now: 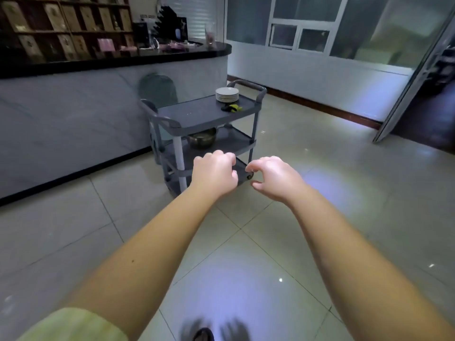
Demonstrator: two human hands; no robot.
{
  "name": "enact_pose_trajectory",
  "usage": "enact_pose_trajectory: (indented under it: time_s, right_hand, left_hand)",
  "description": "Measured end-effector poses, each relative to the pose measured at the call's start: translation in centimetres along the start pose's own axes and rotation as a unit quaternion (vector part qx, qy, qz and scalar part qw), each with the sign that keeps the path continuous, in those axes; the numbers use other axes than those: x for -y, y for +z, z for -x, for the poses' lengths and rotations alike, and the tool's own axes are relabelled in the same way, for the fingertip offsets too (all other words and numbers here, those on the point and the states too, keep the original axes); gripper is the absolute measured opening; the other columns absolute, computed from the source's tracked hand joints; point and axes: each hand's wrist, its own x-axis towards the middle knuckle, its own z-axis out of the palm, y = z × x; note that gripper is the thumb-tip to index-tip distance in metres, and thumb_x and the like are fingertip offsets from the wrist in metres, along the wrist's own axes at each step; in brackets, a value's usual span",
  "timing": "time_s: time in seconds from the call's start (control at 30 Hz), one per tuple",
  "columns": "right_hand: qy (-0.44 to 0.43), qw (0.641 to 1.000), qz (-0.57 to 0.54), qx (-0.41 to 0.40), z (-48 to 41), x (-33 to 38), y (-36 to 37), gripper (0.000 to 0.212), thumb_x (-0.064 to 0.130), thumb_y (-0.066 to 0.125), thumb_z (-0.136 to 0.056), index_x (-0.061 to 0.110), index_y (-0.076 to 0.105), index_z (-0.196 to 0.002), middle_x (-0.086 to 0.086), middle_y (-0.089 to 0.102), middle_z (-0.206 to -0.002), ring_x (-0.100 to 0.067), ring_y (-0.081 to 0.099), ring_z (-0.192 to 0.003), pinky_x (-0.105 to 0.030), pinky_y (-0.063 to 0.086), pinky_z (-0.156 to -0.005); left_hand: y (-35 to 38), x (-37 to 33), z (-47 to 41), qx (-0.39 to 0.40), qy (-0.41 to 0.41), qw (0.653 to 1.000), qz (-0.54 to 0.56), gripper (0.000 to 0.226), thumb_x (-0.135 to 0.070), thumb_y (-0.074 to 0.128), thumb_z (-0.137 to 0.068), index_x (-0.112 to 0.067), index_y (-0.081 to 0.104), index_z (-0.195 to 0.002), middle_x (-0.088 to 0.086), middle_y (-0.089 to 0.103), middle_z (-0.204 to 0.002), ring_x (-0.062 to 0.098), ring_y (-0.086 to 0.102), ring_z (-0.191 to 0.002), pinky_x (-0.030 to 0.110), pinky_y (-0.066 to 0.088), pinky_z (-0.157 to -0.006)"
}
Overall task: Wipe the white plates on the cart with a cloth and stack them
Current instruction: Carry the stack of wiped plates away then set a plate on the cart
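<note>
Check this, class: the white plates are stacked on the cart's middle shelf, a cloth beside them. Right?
No. The head view shows the white plates stacked on the top shelf of the cart, not the middle one, a cloth beside them.

A stack of white plates (227, 94) sits on the grey cart's (197, 113) top shelf beside a yellow-black cloth (232, 108).
</note>
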Motion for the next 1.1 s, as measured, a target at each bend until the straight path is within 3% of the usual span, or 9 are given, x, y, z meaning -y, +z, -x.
enact_pose_trajectory:
  time_s: [0.13,0.33,0.5,0.63,0.8,1.1]
  right_hand:
    - [-0.011,0.999,0.029,-0.019,-10.9,-5.0,0.0,0.036,0.026,0.059,-0.089,0.029,0.056,-0.126,0.005,0.058,-0.123,-0.018,0.045,-0.119,-0.031,0.042,-0.090]
    - [0.015,0.999,0.026,-0.036,-27.7,-13.4,-1.2,0.032,0.025,0.062,-0.088,0.027,0.062,-0.120,0.001,0.063,-0.118,-0.021,0.054,-0.111,-0.038,0.050,-0.088]
    - [0.019,0.998,-0.004,-0.062,-40.1,-20.8,-1.6,0.029,0.022,0.064,-0.089,0.021,0.063,-0.118,-0.002,0.064,-0.116,-0.021,0.057,-0.106,-0.040,0.050,-0.090]
    - [0.016,0.999,0.003,-0.040,-49.6,-28.1,0.2,0.032,0.028,0.063,-0.090,0.026,0.060,-0.122,-0.002,0.062,-0.117,-0.023,0.056,-0.105,-0.040,0.051,-0.088]
    - [-0.034,0.999,-0.002,0.002,-61.4,-35.8,2.9,0.024,0.021,0.058,-0.090,0.019,0.064,-0.113,-0.009,0.063,-0.113,-0.027,0.057,-0.100,-0.047,0.051,-0.083]
    - [-0.092,0.994,-0.056,0.036,-83.4,-44.6,7.0,0.031,0.027,0.060,-0.089,0.023,0.063,-0.120,-0.001,0.065,-0.117,-0.021,0.057,-0.107,-0.037,0.048,-0.091]
  left_hand:
    - [2.9,2.1,-12.1,-0.009,0.004,1.000,-0.029,0.029,-0.034,0.048,-0.092,-0.024,0.058,-0.118,0.005,0.060,-0.114,0.029,0.055,-0.106,0.040,0.040,-0.088]
    - [6.6,4.4,-31.7,-0.016,0.029,0.999,-0.014,0.025,-0.031,0.050,-0.093,-0.025,0.059,-0.116,0.005,0.061,-0.113,0.028,0.056,-0.104,0.042,0.041,-0.087]
    - [10.9,4.0,-46.4,-0.021,0.040,0.999,0.007,0.027,-0.027,0.052,-0.091,-0.023,0.058,-0.117,0.006,0.059,-0.108,0.028,0.055,-0.099,0.037,0.032,-0.075]
    - [16.9,3.6,-56.4,0.009,0.017,1.000,-0.007,0.026,-0.025,0.052,-0.090,-0.023,0.058,-0.114,0.005,0.058,-0.107,0.027,0.055,-0.097,0.035,0.032,-0.074]
    - [23.2,4.4,-67.1,0.036,-0.045,0.998,-0.006,0.022,-0.026,0.054,-0.090,-0.022,0.058,-0.111,0.005,0.059,-0.106,0.029,0.056,-0.097,0.037,0.038,-0.079]
    - [30.2,10.2,-84.9,0.034,-0.139,0.990,-0.007,0.025,-0.029,0.050,-0.092,-0.022,0.058,-0.115,0.005,0.059,-0.111,0.029,0.055,-0.100,0.036,0.041,-0.082]
